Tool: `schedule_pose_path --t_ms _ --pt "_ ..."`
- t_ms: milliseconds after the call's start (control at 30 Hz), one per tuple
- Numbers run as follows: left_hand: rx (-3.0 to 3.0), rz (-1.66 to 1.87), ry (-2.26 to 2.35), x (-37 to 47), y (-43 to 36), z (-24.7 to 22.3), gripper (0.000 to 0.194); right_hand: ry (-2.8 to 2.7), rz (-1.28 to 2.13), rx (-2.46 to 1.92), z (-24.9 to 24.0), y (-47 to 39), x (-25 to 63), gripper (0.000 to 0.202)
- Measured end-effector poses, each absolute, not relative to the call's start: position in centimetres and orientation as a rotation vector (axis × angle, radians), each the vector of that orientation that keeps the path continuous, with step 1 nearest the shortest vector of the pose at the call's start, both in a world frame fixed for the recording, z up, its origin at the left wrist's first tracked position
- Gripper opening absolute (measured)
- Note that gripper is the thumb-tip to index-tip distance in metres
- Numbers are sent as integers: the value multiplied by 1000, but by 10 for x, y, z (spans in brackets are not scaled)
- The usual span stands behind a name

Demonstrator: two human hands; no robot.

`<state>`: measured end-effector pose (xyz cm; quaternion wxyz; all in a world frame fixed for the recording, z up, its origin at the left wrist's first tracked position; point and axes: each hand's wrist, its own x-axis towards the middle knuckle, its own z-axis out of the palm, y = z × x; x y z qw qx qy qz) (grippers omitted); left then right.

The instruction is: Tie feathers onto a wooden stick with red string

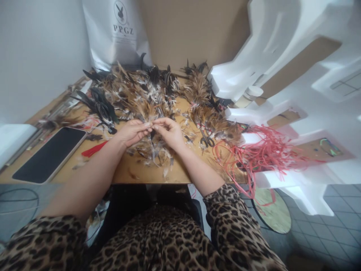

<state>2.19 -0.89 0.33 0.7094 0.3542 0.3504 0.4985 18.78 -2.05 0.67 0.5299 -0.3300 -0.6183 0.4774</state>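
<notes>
My left hand [135,132] and my right hand [168,131] meet fingertip to fingertip above the front of the table. Both are closed in a pinch on the base of a small bunch of brown feathers [146,111], whose tips fan out away from me. The exact point of the grip is small and partly covered by the fingers. Loose grey and white feathers [158,152] lie beneath my hands. Beyond them spreads a large heap of brown and black feathers [129,81]. Dark-handled scissors [207,140] rest right of my right hand, their blades partly among feathers.
A phone [50,155] lies at the left, near a red tassel-like piece [94,149] and black feathers [100,107]. Tangled red ribbons [262,150] hang over the right edge by white foam packaging [318,113]. A white printed bag [118,41] stands behind the heap.
</notes>
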Motion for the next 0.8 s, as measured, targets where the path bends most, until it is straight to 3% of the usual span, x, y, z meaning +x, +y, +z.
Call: schedule_pose_path --t_ms 433,800 --pt "685 1071 598 19 -13 9 5 -1227 1556 -789 15 -19 190 33" --pt "807 926 527 13 -15 1 25 -969 1998 -498 17 -24 196 26"
